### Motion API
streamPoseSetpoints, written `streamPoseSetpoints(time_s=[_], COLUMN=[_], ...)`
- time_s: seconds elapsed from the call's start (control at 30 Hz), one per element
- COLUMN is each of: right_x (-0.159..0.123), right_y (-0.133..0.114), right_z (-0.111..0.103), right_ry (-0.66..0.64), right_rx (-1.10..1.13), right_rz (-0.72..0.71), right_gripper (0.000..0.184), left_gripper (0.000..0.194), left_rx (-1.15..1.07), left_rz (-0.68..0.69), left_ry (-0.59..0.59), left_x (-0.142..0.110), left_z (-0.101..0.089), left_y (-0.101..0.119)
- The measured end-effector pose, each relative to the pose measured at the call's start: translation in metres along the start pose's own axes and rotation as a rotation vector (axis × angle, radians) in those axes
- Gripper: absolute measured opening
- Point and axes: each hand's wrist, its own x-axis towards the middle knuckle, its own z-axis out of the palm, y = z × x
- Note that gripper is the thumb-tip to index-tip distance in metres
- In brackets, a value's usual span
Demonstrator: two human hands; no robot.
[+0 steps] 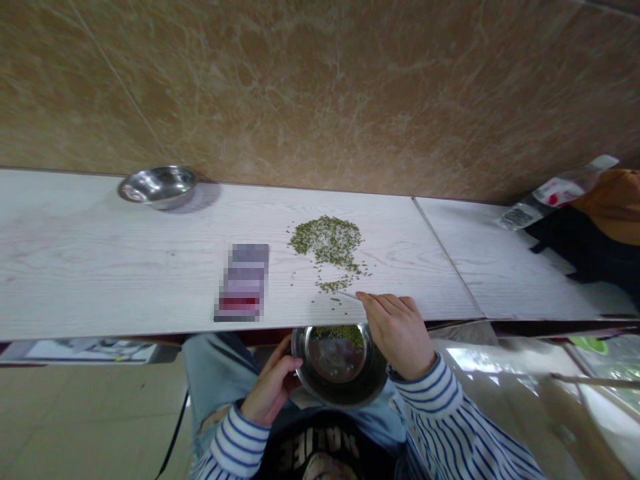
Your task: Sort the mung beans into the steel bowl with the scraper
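Small green mung beans (327,239) lie in a loose pile on the white wood-grain table (100,267), with a thinner scatter toward the front edge. My left hand (274,385) grips the left rim of a metal bowl (333,392) just below that edge, over my lap. More beans rest inside the bowl along its far side. At the bowl's right, my right hand (397,330) pinches a thin pale stick-like tool (349,295). Its tip reaches the nearest scattered beans; its exact kind is too small to make out.
A second metal bowl (159,187) stands at the back left near the marbled wall. Left of the beans lies a pixelated phone-shaped object (243,283). A plastic bottle (555,193) leans beside a dark and brown bag-like item (595,233) at the right.
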Motion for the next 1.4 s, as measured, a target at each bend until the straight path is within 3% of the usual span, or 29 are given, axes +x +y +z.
streamPoseSetpoints(time_s=[0.73,1.13,1.4], right_x=[0.008,-0.005,0.000], right_y=[-0.010,0.003,0.004], right_z=[-0.006,-0.010,-0.007], right_ry=[-0.022,0.004,-0.020], right_rx=[-0.006,-0.006,0.011], right_rz=[-0.069,-0.062,-0.051], right_gripper=[0.031,0.028,0.028], left_gripper=[0.040,0.039,0.039], left_rx=[-0.005,-0.006,-0.003], left_rz=[0.015,0.023,0.026], left_ry=[0.006,-0.026,-0.031], left_x=[-0.003,0.000,0.000], left_z=[-0.001,-0.005,-0.004], left_y=[0.003,-0.001,-0.001])
